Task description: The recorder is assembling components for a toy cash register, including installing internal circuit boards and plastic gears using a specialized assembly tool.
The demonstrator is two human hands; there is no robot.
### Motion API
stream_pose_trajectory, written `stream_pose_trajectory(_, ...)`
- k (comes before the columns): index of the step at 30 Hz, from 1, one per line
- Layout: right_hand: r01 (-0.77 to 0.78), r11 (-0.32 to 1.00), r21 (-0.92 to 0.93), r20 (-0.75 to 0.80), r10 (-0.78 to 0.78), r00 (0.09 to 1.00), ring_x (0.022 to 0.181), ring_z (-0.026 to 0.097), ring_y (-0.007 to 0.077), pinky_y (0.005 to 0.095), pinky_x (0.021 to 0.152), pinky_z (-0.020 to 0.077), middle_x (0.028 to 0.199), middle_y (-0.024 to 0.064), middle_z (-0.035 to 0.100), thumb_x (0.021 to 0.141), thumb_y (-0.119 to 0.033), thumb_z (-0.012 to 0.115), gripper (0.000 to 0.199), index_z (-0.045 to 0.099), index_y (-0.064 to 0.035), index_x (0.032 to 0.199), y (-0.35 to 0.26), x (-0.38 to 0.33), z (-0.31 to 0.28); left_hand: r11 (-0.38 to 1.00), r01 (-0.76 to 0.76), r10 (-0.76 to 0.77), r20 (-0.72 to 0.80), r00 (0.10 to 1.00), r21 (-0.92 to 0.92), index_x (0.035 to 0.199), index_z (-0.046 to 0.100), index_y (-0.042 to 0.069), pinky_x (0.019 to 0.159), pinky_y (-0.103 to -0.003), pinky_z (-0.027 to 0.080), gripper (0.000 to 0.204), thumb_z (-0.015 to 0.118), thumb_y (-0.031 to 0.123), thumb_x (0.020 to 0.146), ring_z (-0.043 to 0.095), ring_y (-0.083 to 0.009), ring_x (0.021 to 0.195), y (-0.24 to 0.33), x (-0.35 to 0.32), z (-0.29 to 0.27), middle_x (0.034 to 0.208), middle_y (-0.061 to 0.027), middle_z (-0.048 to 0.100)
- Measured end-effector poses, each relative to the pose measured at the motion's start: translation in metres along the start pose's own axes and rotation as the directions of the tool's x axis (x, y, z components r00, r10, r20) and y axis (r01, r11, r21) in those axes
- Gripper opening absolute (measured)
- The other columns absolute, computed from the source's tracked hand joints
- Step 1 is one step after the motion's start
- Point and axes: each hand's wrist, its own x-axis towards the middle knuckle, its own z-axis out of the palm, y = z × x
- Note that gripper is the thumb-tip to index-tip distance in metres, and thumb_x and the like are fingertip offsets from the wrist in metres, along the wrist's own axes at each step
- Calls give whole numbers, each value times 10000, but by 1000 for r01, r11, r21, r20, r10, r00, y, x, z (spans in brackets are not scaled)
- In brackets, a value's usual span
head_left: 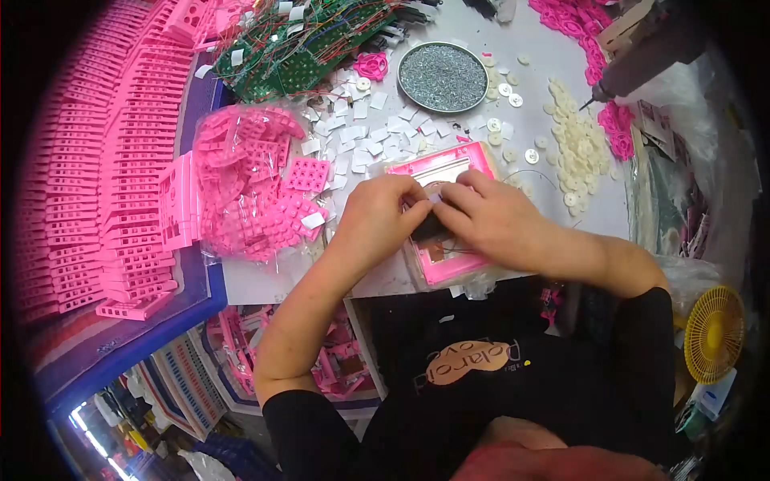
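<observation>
Both hands (pixel 437 216) pinch upright pink case (pixel 449 172).

**Crowded white table**

White table (pixel 533 120), strewn with small white squares (pixel 361 132), cream buttons (pixel 579 148) and a round tin of silver bits (pixel 443 76). Pink frame (pixel 449 164) near the front edge; bagged pink parts (pixel 245 180) left; green circuit boards (pixel 301 48) behind.

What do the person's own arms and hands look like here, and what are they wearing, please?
Both hands are bare: the left hand and the right hand show no gloves, and no rings or watch can be made out. The forearms are uncovered too. Short black sleeves end above the elbows, part of a black T-shirt with a tan oval print on the chest.
</observation>
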Motion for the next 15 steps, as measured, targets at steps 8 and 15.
stream_pose_trajectory(8,-103,994,37,125,98,987,937,572,258,320,776,527,1027,106,604,803,-180,654,421,590,24,1165,-8,4,-15,988,-133,135,-28,990,76,893,690,-27,602,-340,481,167,725,128,842,598,-182,634,-10,11,7,725,-120,635)
stream_pose_trajectory(15,-88,942,323,48,76,996,1010,589,310,375,774,555,1085,109,590,765,-115,717,481,566,-34,1214,20,-7,-8,996,-71,65,111,992,52,846,662,-23,626,-361,483,142,706,112,831,607,-240,667,0,21,-3,758,-132,632)
